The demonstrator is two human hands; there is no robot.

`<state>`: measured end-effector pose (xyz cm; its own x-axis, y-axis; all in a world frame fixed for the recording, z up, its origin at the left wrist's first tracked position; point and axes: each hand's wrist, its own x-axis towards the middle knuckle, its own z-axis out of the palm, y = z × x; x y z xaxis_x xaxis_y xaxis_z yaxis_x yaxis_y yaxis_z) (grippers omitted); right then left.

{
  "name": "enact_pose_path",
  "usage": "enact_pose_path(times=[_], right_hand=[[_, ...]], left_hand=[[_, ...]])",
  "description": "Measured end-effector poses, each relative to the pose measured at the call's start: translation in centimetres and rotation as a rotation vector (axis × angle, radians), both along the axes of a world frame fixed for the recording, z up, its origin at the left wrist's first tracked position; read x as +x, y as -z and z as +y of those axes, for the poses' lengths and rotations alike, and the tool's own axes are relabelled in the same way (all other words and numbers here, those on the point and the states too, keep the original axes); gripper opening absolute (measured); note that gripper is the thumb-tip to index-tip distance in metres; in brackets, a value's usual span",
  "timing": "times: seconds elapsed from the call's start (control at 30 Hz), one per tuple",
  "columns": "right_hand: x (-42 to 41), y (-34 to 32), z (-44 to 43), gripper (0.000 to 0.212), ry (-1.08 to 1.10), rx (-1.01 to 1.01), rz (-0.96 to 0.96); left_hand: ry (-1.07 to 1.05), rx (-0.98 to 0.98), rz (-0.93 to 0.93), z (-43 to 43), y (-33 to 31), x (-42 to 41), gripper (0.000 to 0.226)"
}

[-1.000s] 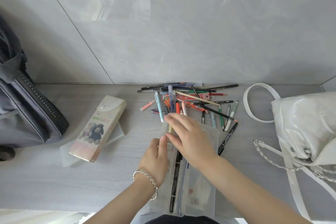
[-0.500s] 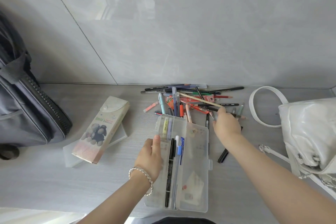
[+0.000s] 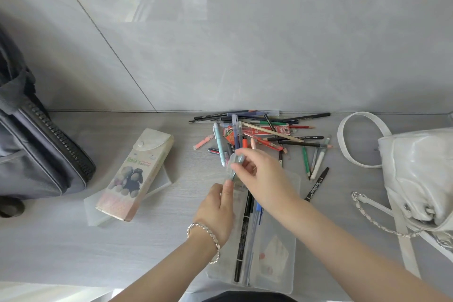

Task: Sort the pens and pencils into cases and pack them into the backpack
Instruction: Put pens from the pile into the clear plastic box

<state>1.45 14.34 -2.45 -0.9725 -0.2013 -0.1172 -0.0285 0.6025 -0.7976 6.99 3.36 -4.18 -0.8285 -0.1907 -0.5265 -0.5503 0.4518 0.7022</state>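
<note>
- A grey wood-grain counter (image 3: 147,252) runs along a grey tiled wall (image 3: 245,44). A dark backpack (image 3: 36,154) sits at its left edge and a white handbag (image 3: 416,174) at its right.
- The unsorted pile of pens and pencils (image 3: 269,132) lies at the back edge, against the wall.
- The right hand (image 3: 264,179) pinches a pale pen (image 3: 234,167) in its fingertips, above the far end of the clear case (image 3: 293,193).
- The left hand (image 3: 215,211) lies along the case's left side, one finger reaching the pen's lower end. Blur hides whether it grips anything.
- Risk: the pinch is light and near one end, so the pen could swing or drop outside the case.
- Risk: if the left hand lifts, the light case may slide toward the front edge when the pen goes in.
- Risk: pencils may end up mixed in with the pens.
- The clear case, open near the front edge, holds a black marker (image 3: 242,240), a blue pen (image 3: 257,213) and a paper card (image 3: 275,252).
- A printed case (image 3: 132,179), flap closed, rests on a frosted flat case (image 3: 98,213) left of centre. Their contents are hidden.
</note>
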Motion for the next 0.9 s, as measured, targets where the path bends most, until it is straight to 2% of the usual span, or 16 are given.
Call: enact_pose_path(times=[0.07, 0.17, 0.23, 0.3, 0.37, 0.4, 0.43, 0.53, 0.67, 0.73, 0.8, 0.9], right_hand=[[0.1, 0.8, 0.1, 0.037, 0.005, 0.077, 0.034], [0.6, 1.7, 0.3, 0.041, 0.04, 0.238, 0.268], [0.9, 2.3, 0.3, 0.042, 0.044, 0.255, 0.381], [0.5, 2.2, 0.3, 0.034, 0.072, 0.139, 0.308], [-0.9, 1.2, 0.5, 0.025, 0.136, -0.101, 0.139], [-1.9, 0.7, 0.7, 0.021, 0.17, -0.168, 0.081], [-3.2, 0.4, 0.8, 0.02, 0.194, -0.147, 0.07], [-7.5, 0.9, 0.6, 0.024, 0.118, 0.191, 0.102], [-11.7, 2.7, -1.8, 0.027, -0.268, 0.482, 0.045], [-12.6, 3.8, -3.4, 0.028, -0.392, 0.729, 0.048], [-12.7, 4.7, -4.6, 0.035, -0.403, 0.954, 0.029], [-13.0, 5.9, -5.6, 0.047, -0.316, 1.063, -0.058]], left_hand=[[0.025, 0.0, -0.005, 0.1, 0.0, 0.2, 0.049], [0.038, 0.001, 0.006, 0.1, -0.2, 0.2, 0.049], [0.024, 0.026, -0.001, 0.0, -0.4, 0.0, 0.049], [0.018, 0.038, -0.003, -0.3, -0.5, -0.3, 0.048], [0.018, 0.021, -0.008, -1.1, -0.5, -0.7, 0.046], [0.008, 0.011, -0.01, -1.6, -0.5, -1.0, 0.045], [-0.016, 0.001, -0.012, -2.2, -0.6, -1.3, 0.045], [-0.106, 0.0, -0.011, -4.4, -0.9, -2.4, 0.046], [-0.156, -0.059, 0.005, -7.6, -0.7, -3.8, 0.043], [-0.18, -0.079, -0.009, -8.9, -0.2, -4.2, 0.043], [-0.19, -0.108, -0.025, -9.7, 0.3, -4.1, 0.048], [-0.193, -0.12, -0.028, -10.4, 0.5, -3.9, 0.053]])
